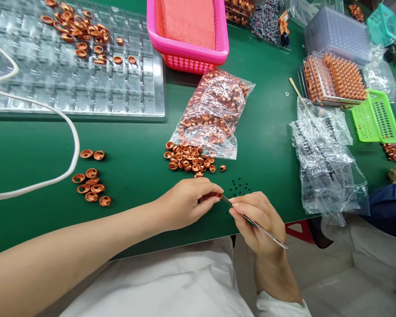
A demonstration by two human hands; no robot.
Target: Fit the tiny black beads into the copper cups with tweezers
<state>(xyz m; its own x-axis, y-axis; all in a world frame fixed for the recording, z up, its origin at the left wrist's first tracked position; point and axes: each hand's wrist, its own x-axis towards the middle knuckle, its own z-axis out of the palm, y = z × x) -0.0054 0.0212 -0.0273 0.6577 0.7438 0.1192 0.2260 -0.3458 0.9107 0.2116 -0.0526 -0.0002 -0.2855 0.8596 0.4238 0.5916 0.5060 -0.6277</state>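
Observation:
My left hand [189,203] is closed, thumb and forefinger pinching a small copper-coloured ring-like cup [218,195]. In my right hand [262,220] is a pair of thin metal tweezers [267,233], held like a pen, its tip at the copper cup. Whether the tip holds anything is too small to tell. Several tiny black dots of parts [239,187] lie on the green table just beyond my right hand. A loose heap of copper cups [186,156] is beyond my left hand, at the mouth of a clear plastic bag [214,105] full of them.
Several copper cups [91,187] lie by my left forearm, near a white cable [71,127]. A clear compartment tray [128,97] holds more cups. A pink basket [188,55] stands at the back; plastic bags [330,163] and a green basket [376,116] are on the right.

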